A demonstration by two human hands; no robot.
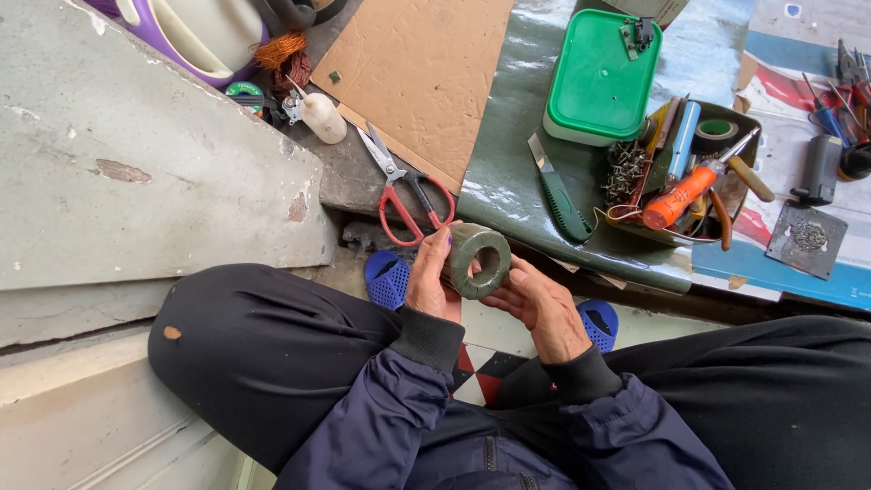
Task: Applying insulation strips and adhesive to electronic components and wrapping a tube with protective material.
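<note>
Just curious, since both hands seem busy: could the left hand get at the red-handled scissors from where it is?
Probably yes. The red-handled scissors lie in the open just beyond the left hand, nothing between them. But that hand grips the grey-green ring-shaped part, so it would have to let go first.

Soft, even daylight fills the view, bright without harsh shadows. The glossy dark green plastic sheet carries pale glare streaks just left of the green-lidded white plastic box. Shadows beneath that box are faint and diffuse. Focus is sharp throughout; wide-lens bending curves the edges, most visibly far left of the box.
</note>
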